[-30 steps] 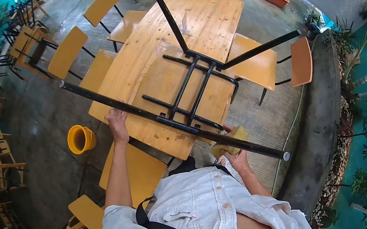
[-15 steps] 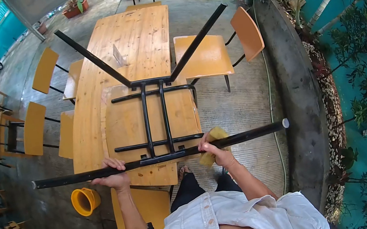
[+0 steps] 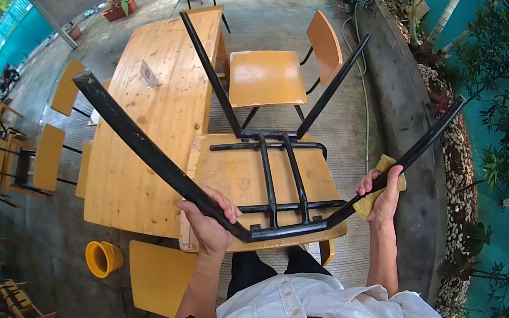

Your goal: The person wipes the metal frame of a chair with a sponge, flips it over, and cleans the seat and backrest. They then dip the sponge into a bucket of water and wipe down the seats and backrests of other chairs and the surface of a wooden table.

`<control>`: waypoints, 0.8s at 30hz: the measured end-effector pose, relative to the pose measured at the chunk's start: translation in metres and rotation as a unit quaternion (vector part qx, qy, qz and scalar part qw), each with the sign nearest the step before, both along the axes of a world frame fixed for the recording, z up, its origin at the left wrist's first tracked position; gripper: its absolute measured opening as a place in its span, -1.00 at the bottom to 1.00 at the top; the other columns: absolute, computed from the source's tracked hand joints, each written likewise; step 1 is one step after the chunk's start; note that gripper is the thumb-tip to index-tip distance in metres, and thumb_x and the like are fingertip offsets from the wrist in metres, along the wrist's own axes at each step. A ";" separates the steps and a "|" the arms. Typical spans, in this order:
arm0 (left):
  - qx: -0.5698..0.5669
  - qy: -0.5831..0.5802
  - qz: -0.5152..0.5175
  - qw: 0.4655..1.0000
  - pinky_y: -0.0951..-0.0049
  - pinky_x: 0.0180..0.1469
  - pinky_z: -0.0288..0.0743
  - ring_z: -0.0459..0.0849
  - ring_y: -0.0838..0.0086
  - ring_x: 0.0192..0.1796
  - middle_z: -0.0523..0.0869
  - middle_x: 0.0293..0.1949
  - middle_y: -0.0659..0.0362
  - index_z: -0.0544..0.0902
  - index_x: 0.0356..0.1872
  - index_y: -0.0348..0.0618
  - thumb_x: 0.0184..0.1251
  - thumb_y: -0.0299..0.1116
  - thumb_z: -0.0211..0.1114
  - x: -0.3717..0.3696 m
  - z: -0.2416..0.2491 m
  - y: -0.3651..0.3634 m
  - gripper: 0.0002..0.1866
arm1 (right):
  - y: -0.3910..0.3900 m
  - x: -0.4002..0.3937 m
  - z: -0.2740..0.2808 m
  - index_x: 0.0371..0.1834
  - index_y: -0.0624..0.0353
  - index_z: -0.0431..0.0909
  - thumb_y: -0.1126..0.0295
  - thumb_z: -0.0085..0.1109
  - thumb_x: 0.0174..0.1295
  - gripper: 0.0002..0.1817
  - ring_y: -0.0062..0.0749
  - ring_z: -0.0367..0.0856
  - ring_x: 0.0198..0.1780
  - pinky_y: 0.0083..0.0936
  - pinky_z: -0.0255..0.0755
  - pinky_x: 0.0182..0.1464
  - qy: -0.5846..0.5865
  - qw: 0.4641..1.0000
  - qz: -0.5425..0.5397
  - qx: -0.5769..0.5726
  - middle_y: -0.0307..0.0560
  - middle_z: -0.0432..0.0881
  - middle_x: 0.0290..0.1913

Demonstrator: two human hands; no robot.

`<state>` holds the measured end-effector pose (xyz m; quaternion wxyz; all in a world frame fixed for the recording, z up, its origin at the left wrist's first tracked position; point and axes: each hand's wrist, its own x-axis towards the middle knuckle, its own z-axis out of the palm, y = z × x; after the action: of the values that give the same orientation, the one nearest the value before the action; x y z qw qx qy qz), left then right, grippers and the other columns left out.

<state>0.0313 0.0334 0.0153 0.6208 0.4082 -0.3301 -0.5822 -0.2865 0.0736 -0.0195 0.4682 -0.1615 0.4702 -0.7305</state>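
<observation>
An upturned chair shows its black metal frame and the wooden underside of its seat, with all its legs pointing away from the seat. My left hand is wrapped round the near left leg, close to its bend. On the near right leg, my right hand grips through a yellow sponge pressed against the metal. The seat lies at the right side of a long wooden table.
Wooden chairs stand around the table, one at its right and others at the left. A yellow bucket is on the floor at the left. A low concrete wall runs along the right, beside plants.
The upturned chair has moved right and its legs now point more upward in view. Both hands moved with it, my right hand farther right with the sponge.
</observation>
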 end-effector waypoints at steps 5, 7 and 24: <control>0.068 -0.019 -0.050 0.996 0.43 -0.50 0.46 0.40 0.50 -0.68 0.38 -0.69 0.23 0.38 -0.49 -0.09 0.31 0.64 -0.28 -0.075 -0.025 0.011 -0.14 | 0.051 -0.059 0.000 -0.40 0.14 0.35 -0.52 -0.04 0.26 -0.20 -0.41 0.38 -0.61 -0.47 0.39 -0.50 -0.043 0.996 -0.075 0.005 -0.17 0.36 -0.62; 0.089 -0.025 -0.066 0.994 0.41 -0.48 0.47 0.40 0.49 -0.67 0.38 -0.68 0.21 0.37 -0.49 -0.09 0.31 0.64 -0.29 -0.091 -0.054 0.017 -0.14 | 0.060 -0.075 -0.012 -0.36 0.13 0.34 -0.60 -0.08 0.20 -0.16 -0.41 0.38 -0.59 -0.50 0.38 -0.49 0.001 0.992 -0.087 0.090 -0.16 0.37 -0.60; 0.468 -0.064 -0.063 0.879 0.34 -0.46 0.44 0.40 0.40 -0.62 0.35 -0.66 0.23 0.36 -0.57 -0.02 0.15 0.72 -0.11 -0.066 -0.315 0.027 -0.15 | 0.047 -0.071 -0.324 -0.41 0.05 0.35 -0.57 0.01 0.17 -0.22 -0.31 0.44 -0.66 -0.29 0.42 -0.59 -0.072 0.887 0.015 0.455 -0.17 0.37 -0.61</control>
<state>-0.0348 0.0607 -0.2994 0.2973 0.6660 -0.0834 -0.6790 -0.3574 0.1210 -0.3432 0.5342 0.1154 0.7132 -0.4389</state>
